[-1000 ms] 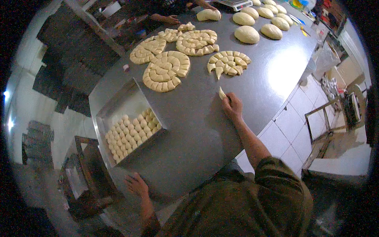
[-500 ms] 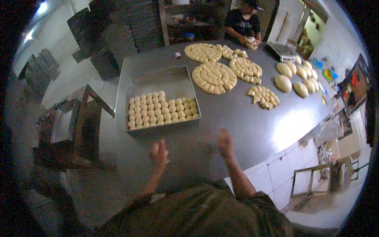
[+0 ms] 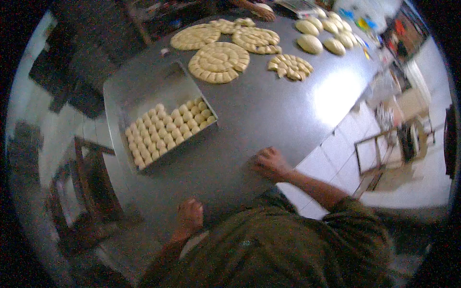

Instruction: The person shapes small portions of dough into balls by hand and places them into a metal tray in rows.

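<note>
My right hand [image 3: 270,164] rests low over the metal table [image 3: 230,144], its fingers curled downward. Whatever may lie under that palm is hidden. Nearer to my body, by the table's front edge, my left hand [image 3: 190,213] is also closed, somewhat blurred, and its inside cannot be seen. Beyond my hands to the left is a rectangular metal tray [image 3: 194,89]. Rows of small round dough balls [image 3: 165,129] fill its near part, while its far part shows bare metal.
Several coiled rounds of cut dough [image 3: 218,62] lie farther back. A smaller cluster of dough pieces [image 3: 290,67] is right of them. Large oval dough loaves [image 3: 309,44] sit at the far right, near a scale [image 3: 295,6]. Another person's hand [image 3: 264,14] shows at the far edge.
The view has turned and tipped down, so the tray and dough appear farther left and rotated. My hands have drawn apart, the left one nearer my body; the co-worker is mostly out of view.
</note>
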Tool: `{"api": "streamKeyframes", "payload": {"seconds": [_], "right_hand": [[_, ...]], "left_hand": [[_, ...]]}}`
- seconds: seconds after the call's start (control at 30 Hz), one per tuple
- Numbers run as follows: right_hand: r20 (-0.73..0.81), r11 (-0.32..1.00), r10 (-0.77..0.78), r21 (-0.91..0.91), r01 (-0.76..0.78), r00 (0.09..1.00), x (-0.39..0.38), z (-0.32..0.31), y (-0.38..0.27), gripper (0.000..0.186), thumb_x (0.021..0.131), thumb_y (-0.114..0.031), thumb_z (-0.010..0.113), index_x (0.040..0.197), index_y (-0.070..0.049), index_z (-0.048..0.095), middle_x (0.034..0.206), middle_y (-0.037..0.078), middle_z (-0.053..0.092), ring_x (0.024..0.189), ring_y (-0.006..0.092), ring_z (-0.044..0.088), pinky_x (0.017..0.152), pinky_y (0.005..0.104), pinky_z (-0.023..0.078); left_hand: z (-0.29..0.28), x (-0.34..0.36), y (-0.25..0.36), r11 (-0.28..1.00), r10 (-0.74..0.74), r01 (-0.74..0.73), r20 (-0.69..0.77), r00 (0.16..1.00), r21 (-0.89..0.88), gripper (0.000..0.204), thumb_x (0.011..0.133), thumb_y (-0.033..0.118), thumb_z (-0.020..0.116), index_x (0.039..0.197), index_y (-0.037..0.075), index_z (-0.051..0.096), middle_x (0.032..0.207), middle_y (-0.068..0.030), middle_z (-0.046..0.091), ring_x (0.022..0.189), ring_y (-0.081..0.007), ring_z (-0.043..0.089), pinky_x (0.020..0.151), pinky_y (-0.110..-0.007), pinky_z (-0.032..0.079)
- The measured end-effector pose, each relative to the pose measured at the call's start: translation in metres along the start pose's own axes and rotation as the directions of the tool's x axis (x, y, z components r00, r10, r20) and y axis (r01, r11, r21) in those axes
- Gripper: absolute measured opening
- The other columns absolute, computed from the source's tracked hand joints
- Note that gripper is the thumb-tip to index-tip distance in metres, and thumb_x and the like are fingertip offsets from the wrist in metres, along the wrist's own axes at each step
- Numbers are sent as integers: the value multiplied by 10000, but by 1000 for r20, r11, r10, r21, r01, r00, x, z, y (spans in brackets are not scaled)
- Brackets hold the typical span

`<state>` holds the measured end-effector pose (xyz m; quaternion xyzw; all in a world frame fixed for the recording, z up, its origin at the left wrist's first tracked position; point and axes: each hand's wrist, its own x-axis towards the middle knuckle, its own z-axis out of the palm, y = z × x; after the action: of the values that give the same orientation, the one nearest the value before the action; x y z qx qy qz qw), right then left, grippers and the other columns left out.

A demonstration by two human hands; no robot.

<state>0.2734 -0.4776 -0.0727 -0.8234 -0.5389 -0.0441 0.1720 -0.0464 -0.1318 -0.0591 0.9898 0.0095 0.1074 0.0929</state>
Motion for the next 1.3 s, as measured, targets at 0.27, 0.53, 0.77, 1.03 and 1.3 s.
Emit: {"api": "streamKeyframes", "payload": {"seconds": [0.27, 0.53, 0.77, 1.03, 1.3], "right_hand": [[10, 979, 175, -106, -173, 985, 90, -14, 58, 429, 897, -494, 701, 1139, -149, 626, 1201, 143, 592, 1188, 358, 531, 1019, 539, 417], [-73, 994, 104, 46, -101, 992, 121, -62, 144, 431, 881, -537, 714, 1070, -155, 651, 1142, 97, 592, 1095, 349, 556, 930, 512, 464], [185, 980, -48, 201, 10, 982, 79, -46, 179, 435, 935, -496, 670, 1078, -87, 633, 1097, 131, 612, 1113, 357, 554, 982, 494, 445], [-149, 998, -49, 29, 53, 988, 94, -1, 154, 276, 986, -308, 608, 1105, -59, 595, 1101, 175, 603, 1102, 370, 558, 991, 513, 432], [-102, 943, 87, -311, -114, 991, 106, 14, 184, 172, 994, -224, 573, 1058, -69, 614, 1065, 150, 601, 1106, 336, 561, 969, 506, 439]], "left_hand": [[4, 91, 20, 992, -128, 126, -76, 989, -22, 236, 1017, 260, 560, 1058, 37, 625, 1059, -182, 632, 993, -383, 593, 874, -507, 460], [6, 96, -45, 958, -140, 197, -262, 955, 208, 296, 1064, 273, 492, 1000, 13, 617, 965, -176, 638, 935, -398, 589, 830, -491, 472], [22, 19, -22, 884, -465, 441, -195, 864, -156, 305, 1060, 295, 497, 970, 24, 604, 920, -192, 619, 892, -385, 583, 786, -490, 470], [27, 74, -2, 922, -388, 381, -214, 897, -73, 250, 1018, 279, 574, 1006, 29, 592, 935, -205, 613, 887, -391, 596, 767, -471, 464], [9, 136, -11, 859, -504, 486, -93, 859, -163, 218, 1019, 235, 579, 962, 27, 610, 945, -212, 615, 898, -405, 603, 790, -520, 477]]}}
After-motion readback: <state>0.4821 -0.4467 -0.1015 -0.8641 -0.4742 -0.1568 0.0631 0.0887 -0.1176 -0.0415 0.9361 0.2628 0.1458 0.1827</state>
